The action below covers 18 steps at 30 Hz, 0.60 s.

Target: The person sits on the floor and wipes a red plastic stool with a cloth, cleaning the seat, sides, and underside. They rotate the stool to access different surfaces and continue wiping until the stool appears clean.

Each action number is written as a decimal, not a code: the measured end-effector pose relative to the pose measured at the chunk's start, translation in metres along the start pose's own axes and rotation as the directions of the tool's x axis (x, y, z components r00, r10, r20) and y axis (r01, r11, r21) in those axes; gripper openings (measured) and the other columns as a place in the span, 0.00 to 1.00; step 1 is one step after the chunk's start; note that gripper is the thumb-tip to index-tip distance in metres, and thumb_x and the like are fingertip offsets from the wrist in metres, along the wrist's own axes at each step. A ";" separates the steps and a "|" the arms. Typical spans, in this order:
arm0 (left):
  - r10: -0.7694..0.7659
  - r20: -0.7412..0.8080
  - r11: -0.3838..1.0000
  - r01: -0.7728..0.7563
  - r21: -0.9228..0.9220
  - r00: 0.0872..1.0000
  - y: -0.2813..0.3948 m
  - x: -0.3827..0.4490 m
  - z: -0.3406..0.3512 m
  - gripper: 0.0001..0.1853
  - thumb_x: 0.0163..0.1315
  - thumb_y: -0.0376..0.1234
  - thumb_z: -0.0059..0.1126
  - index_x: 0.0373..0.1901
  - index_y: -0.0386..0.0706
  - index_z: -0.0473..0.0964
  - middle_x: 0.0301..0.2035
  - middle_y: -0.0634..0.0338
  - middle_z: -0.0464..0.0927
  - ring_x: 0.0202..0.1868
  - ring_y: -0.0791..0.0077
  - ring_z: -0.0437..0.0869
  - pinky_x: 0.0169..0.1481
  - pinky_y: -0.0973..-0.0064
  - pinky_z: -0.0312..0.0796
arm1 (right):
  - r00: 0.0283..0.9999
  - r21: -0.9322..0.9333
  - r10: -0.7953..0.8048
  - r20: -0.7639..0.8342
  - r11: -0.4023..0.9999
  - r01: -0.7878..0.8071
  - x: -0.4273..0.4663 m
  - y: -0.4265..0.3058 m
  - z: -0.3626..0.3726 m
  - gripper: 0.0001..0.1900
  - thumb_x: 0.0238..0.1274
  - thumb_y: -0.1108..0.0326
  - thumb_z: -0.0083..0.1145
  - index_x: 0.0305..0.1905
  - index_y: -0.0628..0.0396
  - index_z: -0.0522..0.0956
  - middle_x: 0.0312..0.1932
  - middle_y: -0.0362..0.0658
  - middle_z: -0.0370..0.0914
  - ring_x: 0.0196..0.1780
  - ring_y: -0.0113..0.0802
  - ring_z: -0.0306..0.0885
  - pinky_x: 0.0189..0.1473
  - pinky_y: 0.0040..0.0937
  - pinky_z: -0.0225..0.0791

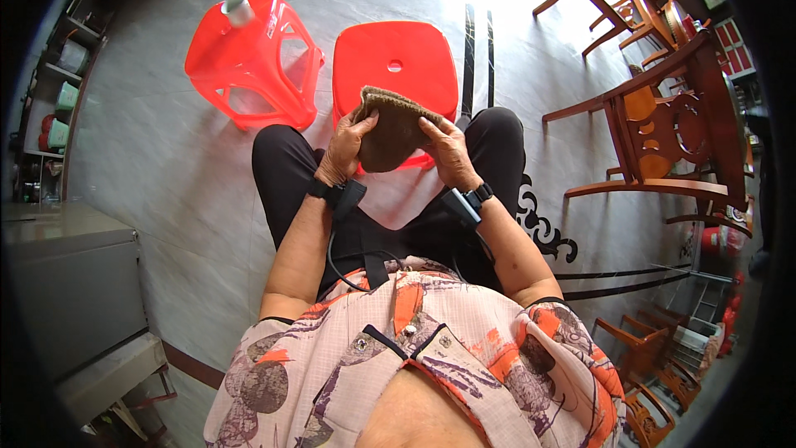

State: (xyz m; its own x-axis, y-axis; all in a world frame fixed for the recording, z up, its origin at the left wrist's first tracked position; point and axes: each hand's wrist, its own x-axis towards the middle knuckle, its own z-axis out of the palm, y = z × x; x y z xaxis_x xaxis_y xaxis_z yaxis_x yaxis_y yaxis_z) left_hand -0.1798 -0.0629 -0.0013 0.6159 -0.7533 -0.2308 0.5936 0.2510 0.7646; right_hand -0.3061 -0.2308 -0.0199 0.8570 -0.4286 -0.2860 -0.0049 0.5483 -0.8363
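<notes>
A brown folded cloth, fuzzy along its top edge, is held up between my two hands over my lap. My left hand grips its left side, with the thumb on the near face. On the right side, my right hand pinches it the same way, the fingers behind it hidden. Just beyond the cloth stands a red plastic stool with a hole in its seat; the cloth covers part of its near edge.
A second red plastic stool at the left carries a pale cup-like container. Carved wooden chairs stand along the right. Shelves line the far left, with a grey cabinet nearer. Straps with devices and cables sit on both wrists.
</notes>
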 end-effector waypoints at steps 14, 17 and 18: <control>0.369 0.013 0.763 -0.310 0.567 0.930 -0.020 0.007 -0.023 0.25 0.69 0.23 0.59 0.68 0.40 0.67 0.45 0.63 0.83 0.49 0.80 0.81 0.55 0.79 0.74 | 0.952 -0.270 -0.293 -0.088 0.927 0.261 0.013 0.016 -0.013 0.08 0.68 0.66 0.67 0.43 0.60 0.83 0.33 0.33 0.83 0.36 0.16 0.76 0.37 0.17 0.69; 0.426 0.064 0.723 -0.383 0.575 0.902 -0.024 0.007 -0.024 0.21 0.69 0.23 0.60 0.63 0.39 0.72 0.42 0.65 0.82 0.46 0.82 0.81 0.52 0.80 0.75 | 0.943 -0.282 -0.330 -0.040 0.909 0.307 0.014 0.017 -0.013 0.08 0.68 0.67 0.67 0.44 0.60 0.82 0.34 0.33 0.82 0.37 0.16 0.77 0.37 0.17 0.69; 0.442 0.106 0.706 -0.418 0.571 0.891 -0.026 0.008 -0.025 0.19 0.68 0.23 0.61 0.61 0.39 0.74 0.42 0.65 0.82 0.45 0.83 0.81 0.51 0.80 0.75 | 0.946 -0.245 -0.323 -0.010 0.919 0.311 0.012 0.017 -0.013 0.09 0.68 0.68 0.67 0.45 0.61 0.81 0.34 0.34 0.83 0.36 0.16 0.77 0.38 0.17 0.70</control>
State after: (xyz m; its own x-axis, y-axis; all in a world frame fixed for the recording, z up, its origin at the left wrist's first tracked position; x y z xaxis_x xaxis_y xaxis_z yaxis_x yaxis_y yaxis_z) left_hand -0.1782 -0.0603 -0.0380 0.7561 -0.6243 0.1961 -0.1342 0.1453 0.9802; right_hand -0.3025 -0.2363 -0.0434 0.8073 -0.5901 -0.0057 0.1356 0.1949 -0.9714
